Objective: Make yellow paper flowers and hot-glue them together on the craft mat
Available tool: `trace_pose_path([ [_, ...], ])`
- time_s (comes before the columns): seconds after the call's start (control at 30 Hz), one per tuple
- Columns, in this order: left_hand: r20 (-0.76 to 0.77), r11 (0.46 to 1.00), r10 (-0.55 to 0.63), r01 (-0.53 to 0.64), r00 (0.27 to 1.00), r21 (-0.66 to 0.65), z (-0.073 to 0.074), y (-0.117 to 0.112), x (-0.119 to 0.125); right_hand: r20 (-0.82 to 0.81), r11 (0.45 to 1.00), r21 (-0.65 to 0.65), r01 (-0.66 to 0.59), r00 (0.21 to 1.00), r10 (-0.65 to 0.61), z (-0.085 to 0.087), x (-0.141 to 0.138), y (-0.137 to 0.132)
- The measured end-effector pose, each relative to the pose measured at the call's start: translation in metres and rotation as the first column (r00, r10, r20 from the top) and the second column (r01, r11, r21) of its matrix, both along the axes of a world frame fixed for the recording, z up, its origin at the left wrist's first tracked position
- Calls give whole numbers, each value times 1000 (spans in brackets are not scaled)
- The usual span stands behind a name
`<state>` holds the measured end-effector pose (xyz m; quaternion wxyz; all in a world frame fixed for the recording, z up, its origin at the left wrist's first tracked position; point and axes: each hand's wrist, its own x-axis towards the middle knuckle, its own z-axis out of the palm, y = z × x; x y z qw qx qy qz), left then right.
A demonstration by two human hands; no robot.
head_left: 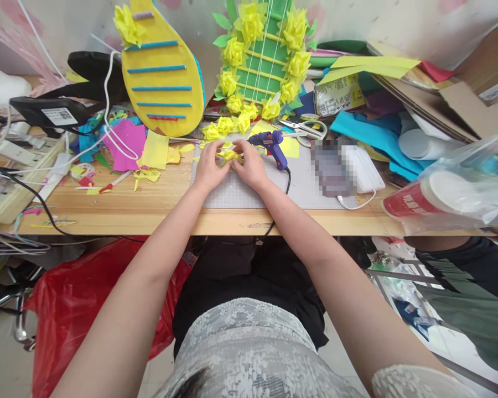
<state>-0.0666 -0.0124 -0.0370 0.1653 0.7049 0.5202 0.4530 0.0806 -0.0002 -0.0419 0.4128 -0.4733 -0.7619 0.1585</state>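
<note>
Between my two hands is a yellow paper flower (229, 155), held low over the grey cutting mat (232, 193). The fingers of my left hand (209, 167) curl around its left side. Those of my right hand (252, 167) close on its right side; the fingertips are partly hidden. A blue hot glue gun (275, 145) lies just right of my right hand, its black cord running off the table edge. Several finished yellow paper roses (226, 126) lie beyond my hands. Behind them stands a green stringed cutout (257, 66) ringed with yellow roses and green leaves.
A yellow guitar-like cutout (161, 83) with blue bars leans at the back left. Paper scraps (126, 145) and cables fill the left side. Scissors (311, 130), a phone (334, 168), a white power bank (362, 168) and a red paper cup (410, 202) are on the right.
</note>
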Motion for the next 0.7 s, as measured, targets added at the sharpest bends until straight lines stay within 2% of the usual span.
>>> trace_pose_path([
  [0.1, 23, 995, -60, 62, 998, -76, 3, 3, 0, -5, 1000, -5, -22, 1000, 22, 0, 0, 0],
  [0.17, 29, 990, -59, 62, 998, -127, 6, 4, 1, -22, 999, -11, -45, 999, 45, 0, 1, 0],
  [0.3, 99, 983, 11, 7, 995, -183, 12, 5, 3, -79, 997, -20, -79, 994, 77, 1, 3, -1],
  [0.4, 237, 972, 105, -49, 966, -232, 16, 8, 6, -136, 994, -41, -99, 986, 93, 3, 6, -4],
  [0.47, 382, 947, 196, -73, 903, -314, 20, 10, 10, -178, 992, -57, -112, 979, 100, 4, 8, -6],
  [0.53, 522, 906, 284, -47, 804, -420, 24, 11, 15, -214, 990, -68, -123, 971, 106, 3, 11, -8],
  [0.63, 658, 855, 350, 60, 667, -515, 32, 9, 20, -235, 986, -83, -146, 964, 123, 1, 14, -9],
  [0.7, 708, 837, 345, 140, 616, -530, 36, 7, 22, -255, 982, -98, -159, 958, 129, -1, 15, -7],
])
